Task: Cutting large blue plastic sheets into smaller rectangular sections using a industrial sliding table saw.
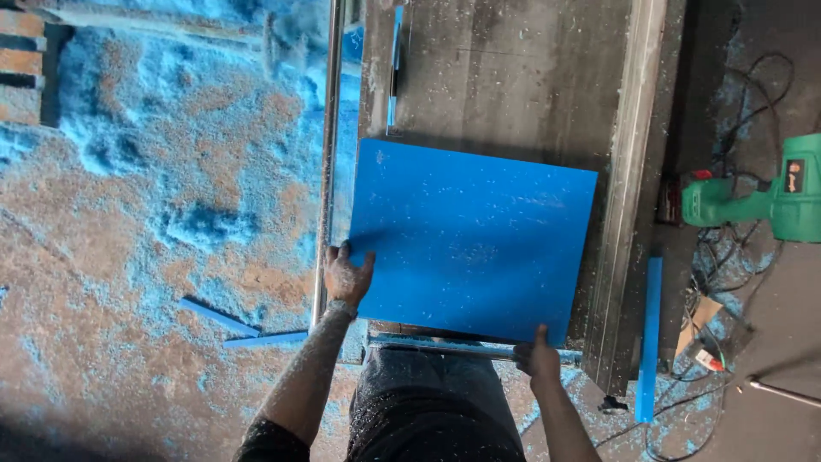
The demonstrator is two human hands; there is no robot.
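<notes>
A large blue square panel (470,239) lies flat on a dark saw table (513,77), speckled with dust. My left hand (346,275) grips the panel's left edge near its near corner. My right hand (537,358) holds the panel's near edge close to the right corner. Both forearms are dusted with blue shavings. A narrow slot with a blue strip (395,64) runs along the table beyond the panel.
A long metal fence rail (629,188) borders the table's right side. A green power tool (770,201) with tangled cables lies to the right. A blue offcut strip (650,338) leans near it. Blue and brown sawdust (154,214) covers the floor at left, with thin blue strips (231,325).
</notes>
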